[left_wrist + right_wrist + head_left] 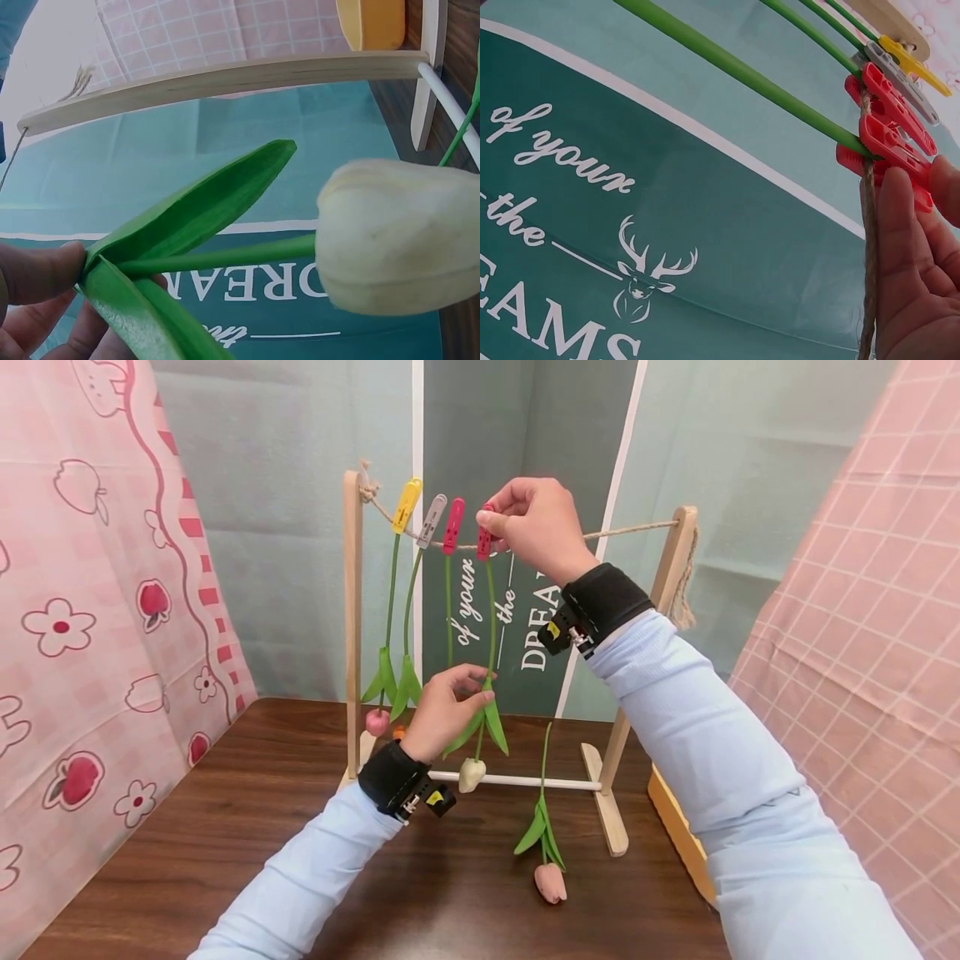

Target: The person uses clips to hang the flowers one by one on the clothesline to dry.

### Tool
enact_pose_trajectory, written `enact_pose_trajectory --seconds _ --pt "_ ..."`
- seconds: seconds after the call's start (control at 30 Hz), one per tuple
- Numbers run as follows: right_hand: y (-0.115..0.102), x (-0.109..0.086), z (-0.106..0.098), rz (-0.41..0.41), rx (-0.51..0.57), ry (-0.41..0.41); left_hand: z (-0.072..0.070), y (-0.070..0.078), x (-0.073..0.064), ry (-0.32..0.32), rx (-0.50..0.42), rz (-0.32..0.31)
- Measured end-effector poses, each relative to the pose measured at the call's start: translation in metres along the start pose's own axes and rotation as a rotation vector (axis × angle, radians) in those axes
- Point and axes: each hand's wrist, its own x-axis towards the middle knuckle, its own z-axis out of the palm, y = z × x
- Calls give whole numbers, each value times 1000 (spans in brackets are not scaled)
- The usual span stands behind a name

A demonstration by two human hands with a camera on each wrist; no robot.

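Note:
A white artificial tulip (472, 775) hangs head down from the rope, its stem top in a red clothespin (892, 150). My right hand (536, 522) pinches that clothespin by its upper end at the rope (868, 247). Lower down, my left hand (450, 708) pinches the tulip's stem where the green leaves (202, 202) start. To the left on the same rope, a second red clothespin (453, 527), a grey clothespin (432, 520) and a yellow clothespin (407, 506) each hold a green stem. A pink tulip (377, 722) hangs at the far left; an orange bloom (399, 732) is mostly hidden by my left hand.
The rope spans a wooden frame with a left post (352, 618), a right post (673, 564) and a white bottom bar (517, 779). Another pink tulip (551, 882) lies on the brown table (480, 877). A yellow-orange container (678, 835) stands at the right, partly behind my sleeve.

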Motion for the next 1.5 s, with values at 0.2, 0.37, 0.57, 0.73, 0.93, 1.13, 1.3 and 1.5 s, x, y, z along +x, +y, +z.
enact_pose_trajectory --seconds 0.2,0.37,0.57,0.73,0.93,1.13,1.3,1.5 --pt "0 1 -2 24 -12 -53 0 0 0 4 -4 -7" --pt "-1 1 -3 50 -14 -89 -1 -2 -1 6 -7 -22" --pt "-2 0 -3 61 -5 -107 -2 -3 -1 0 -2 -23" --pt "-2 -1 -3 52 -13 -111 -3 -4 -2 -5 -4 -28" --pt "-2 -1 -2 45 -23 -105 -6 -7 -3 -7 3 -51" --pt "-3 -1 -1 33 -28 -94 -13 -10 -7 -5 8 -28" --pt "-4 -1 -1 8 -38 -88 -19 -13 -11 -13 -4 -34" --pt "-5 -1 -3 29 -30 -64 -25 -17 -14 -29 -60 -84"
